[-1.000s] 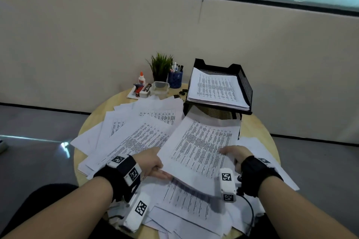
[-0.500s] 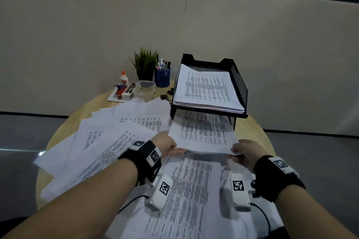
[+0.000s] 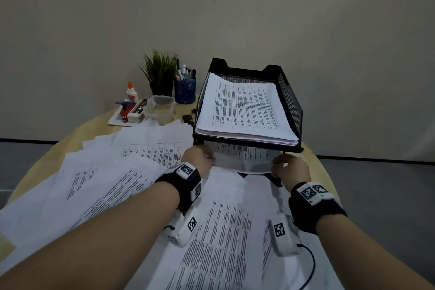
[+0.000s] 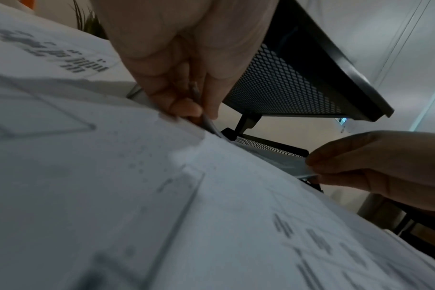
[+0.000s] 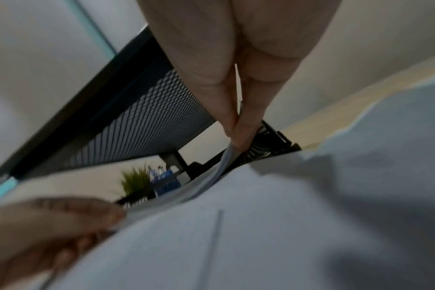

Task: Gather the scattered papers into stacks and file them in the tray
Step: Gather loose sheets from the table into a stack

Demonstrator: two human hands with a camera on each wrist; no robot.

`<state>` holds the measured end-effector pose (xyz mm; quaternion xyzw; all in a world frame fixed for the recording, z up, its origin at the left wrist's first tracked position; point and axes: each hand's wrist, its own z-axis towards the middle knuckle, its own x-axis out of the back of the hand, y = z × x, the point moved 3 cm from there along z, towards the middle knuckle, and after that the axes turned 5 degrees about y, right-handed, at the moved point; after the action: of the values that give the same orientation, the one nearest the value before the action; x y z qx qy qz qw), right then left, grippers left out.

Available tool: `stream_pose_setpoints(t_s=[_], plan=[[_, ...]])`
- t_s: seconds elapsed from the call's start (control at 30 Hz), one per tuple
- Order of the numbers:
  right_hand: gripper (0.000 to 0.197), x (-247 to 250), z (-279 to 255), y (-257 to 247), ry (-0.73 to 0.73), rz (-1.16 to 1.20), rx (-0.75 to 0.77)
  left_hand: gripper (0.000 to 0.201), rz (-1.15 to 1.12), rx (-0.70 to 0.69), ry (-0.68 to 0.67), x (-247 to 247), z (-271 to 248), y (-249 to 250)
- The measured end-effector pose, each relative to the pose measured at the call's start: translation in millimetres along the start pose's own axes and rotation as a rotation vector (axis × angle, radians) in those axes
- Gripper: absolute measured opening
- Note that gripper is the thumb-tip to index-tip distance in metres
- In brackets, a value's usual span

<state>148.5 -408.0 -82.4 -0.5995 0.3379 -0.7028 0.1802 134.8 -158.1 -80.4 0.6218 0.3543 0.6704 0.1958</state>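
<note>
From the head view, the left hand (image 3: 200,160) and right hand (image 3: 290,170) each pinch a near corner of a thin stack (image 3: 244,159), most of it already under the upper shelf of the tray (image 3: 290,101). Loose papers (image 3: 106,179) cover the bench (image 3: 313,160) behind both wrists.

The left wrist view shows the left hand's fingers (image 4: 184,106) closed on the edge; pushed unevenly, the stack may buckle against the mesh.

In the right wrist view the stack sags below the right hand's fingers (image 5: 238,125), so sheets could slip out.
</note>
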Motion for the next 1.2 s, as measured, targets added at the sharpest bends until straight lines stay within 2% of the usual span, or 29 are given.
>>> stream_pose_setpoints(t_s=[0.17,0.27,0.37,0.47,0.53,0.6,0.7,0.73,0.97,1.1,1.2], plan=[[0.015,-11,5,-3,-0.147,-0.436,0.123,0.031,0.27,-0.085,-0.134,-10,6,7],[0.02,-9,4,-2,-0.219,-0.511,0.135,0.037,0.371,-0.091,-0.191,-11,4,10],[0.024,-3,-6,-8,-0.236,-0.523,0.169,0.046,0.393,-0.113,-0.216,-6,-4,9],[0.04,4,-24,-15,-0.185,-0.384,0.118,0.055,0.304,-0.11,-0.158,6,-22,4],[0.042,3,-41,-20,-0.21,-0.345,0.117,0.055,0.245,-0.091,-0.143,15,-38,-2],[0.04,-2,-61,-20,-0.292,-0.328,0.094,0.051,0.27,-0.06,-0.211,23,-56,-12],[0.039,-8,-94,-15,-0.442,-0.346,0.01,0.029,0.456,-0.037,-0.33,40,-86,-30],[0.04,-8,-105,-13,-0.461,-0.345,-0.012,0.029,0.515,-0.044,-0.353,46,-97,-36],[0.05,-8,-165,-8,-0.464,-0.346,-0.098,0.078,0.641,0.097,-0.342,73,-151,-85],[0.068,-8,-183,-14,-0.456,-0.385,-0.14,0.102,0.713,0.226,-0.332,79,-172,-102],[0.065,-8,-195,-18,-0.453,-0.407,-0.144,0.115,0.744,0.327,-0.369,77,-182,-112]])
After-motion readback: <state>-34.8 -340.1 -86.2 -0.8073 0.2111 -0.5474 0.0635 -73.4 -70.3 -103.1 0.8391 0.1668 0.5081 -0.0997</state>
